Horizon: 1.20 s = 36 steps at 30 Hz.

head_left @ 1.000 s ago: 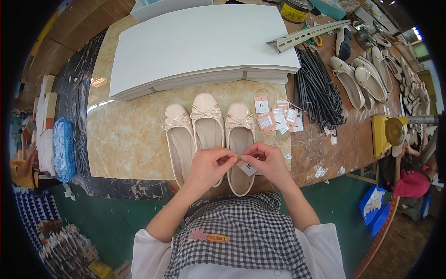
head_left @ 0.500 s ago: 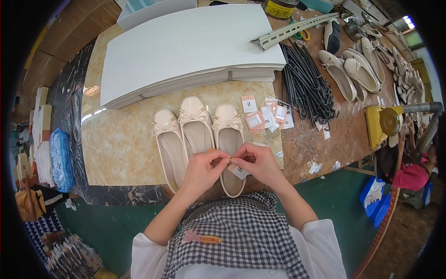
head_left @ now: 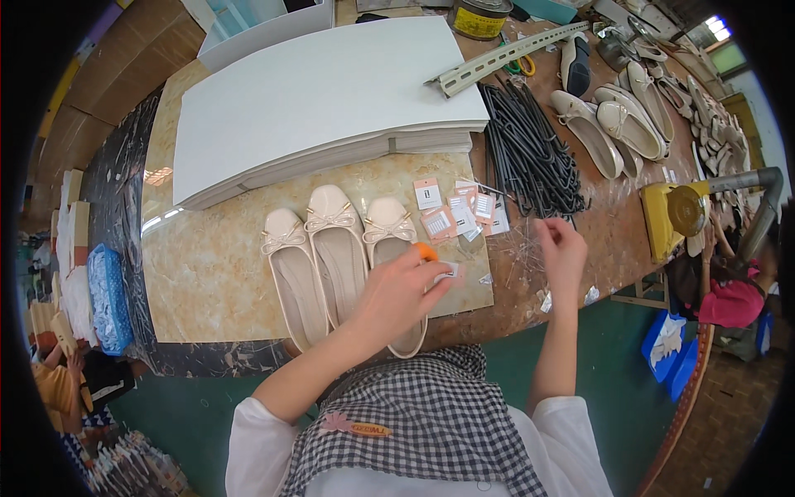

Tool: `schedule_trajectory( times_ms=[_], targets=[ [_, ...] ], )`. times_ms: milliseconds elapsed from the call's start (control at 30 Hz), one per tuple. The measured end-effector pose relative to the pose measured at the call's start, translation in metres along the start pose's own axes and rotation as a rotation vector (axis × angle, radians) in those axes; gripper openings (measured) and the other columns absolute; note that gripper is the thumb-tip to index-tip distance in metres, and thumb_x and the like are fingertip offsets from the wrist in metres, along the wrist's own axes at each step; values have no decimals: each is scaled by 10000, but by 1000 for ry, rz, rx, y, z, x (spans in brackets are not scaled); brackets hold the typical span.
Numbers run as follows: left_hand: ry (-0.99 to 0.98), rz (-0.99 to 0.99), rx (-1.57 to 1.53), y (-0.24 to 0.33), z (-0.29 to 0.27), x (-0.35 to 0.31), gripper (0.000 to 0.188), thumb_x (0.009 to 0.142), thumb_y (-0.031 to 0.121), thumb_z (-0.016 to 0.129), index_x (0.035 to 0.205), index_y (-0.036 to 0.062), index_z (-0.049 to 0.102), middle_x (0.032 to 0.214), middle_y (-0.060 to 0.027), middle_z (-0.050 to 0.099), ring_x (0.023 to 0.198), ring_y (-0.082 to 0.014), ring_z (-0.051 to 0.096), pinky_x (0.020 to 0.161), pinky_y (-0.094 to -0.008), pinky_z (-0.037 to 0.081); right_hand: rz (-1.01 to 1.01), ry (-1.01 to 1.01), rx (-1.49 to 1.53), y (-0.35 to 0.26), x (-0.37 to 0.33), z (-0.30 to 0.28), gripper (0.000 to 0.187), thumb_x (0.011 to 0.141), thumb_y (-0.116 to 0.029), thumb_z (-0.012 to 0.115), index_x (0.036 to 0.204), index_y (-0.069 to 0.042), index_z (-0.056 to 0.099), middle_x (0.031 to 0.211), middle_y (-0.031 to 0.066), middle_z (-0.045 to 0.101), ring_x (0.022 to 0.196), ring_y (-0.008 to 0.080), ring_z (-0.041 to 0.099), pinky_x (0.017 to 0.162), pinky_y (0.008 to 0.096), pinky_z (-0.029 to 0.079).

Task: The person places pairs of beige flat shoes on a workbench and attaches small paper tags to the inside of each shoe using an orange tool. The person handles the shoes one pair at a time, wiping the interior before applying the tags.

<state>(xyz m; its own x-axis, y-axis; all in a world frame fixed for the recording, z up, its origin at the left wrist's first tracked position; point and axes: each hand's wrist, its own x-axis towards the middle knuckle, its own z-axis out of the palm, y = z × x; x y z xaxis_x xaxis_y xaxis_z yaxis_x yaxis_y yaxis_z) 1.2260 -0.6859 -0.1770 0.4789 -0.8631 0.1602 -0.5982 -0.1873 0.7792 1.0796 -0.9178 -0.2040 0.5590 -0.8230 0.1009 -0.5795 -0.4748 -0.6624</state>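
A small white tag (head_left: pixel 445 269) with an orange bit at its top is pinched in the fingers of the left hand (head_left: pixel 397 294). The hand is closed around the tag and is held over the rightmost cream shoe (head_left: pixel 389 236). That shoe lies in a row with two more cream shoes (head_left: pixel 319 257), side by side, bows pointing away from the person. The heel end of the rightmost shoe is covered by the left hand, so it cannot be seen whole.

The right hand (head_left: pixel 563 248) is held up to the right, well apart from the tag, over a patch of thin clear plastic bits (head_left: pixel 517 257) on the table (head_left: pixel 207 265). Its fingers are curled and close together. Whether something tiny is held in them cannot be told.

Just beyond the shoes, between the two hands, a small heap of paper tags (head_left: pixel 460 214) is spread out. They are little rectangles, some white and some pinkish-orange. What is printed on them is too small to be made out.

A big stack of white sheets (head_left: pixel 323 99) is laid behind the shoes. A bundle of thin black sticks (head_left: pixel 530 153) is seen to the right of it. More shoes (head_left: pixel 613 124) are lined up farther right, bent by the edge of the picture. A yellow machine (head_left: pixel 675 217) is set at the table's right side.
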Motion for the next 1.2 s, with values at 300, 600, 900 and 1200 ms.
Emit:
schedule_trajectory(
  times_ms=[300,600,900,1200],
  targets=[
    [-378,-107,-356,9,65,22,254,905,264,561,863,43,679,818,-105,581,782,-256,597,669,-364,467,150,-184,1011,-37,-52,13,136,937,-108,589,929,0,671,947,61,638,694,130,606,707,281,524],
    [-111,192,597,-41,25,70,205,793,194,636,984,123,655,922,-84,578,914,-263,565,775,-371,450,223,-287,904,-31,-47,-1,189,969,-112,539,1063,6,652,864,39,655,639,83,561,611,230,466],
    [-150,223,455,-52,21,81,146,733,185,696,849,102,663,794,-68,627,817,-245,606,748,-355,461,261,-345,807,-32,-54,14,129,876,-35,649,980,35,679,767,65,677,614,68,571,561,196,451],
    [-180,-173,-148,-24,11,55,158,799,220,665,889,118,745,738,-78,704,675,-242,675,610,-349,522,62,-230,425,-63,-60,33,74,845,-55,677,879,11,669,742,62,691,670,109,664,621,244,510]
  ],
)
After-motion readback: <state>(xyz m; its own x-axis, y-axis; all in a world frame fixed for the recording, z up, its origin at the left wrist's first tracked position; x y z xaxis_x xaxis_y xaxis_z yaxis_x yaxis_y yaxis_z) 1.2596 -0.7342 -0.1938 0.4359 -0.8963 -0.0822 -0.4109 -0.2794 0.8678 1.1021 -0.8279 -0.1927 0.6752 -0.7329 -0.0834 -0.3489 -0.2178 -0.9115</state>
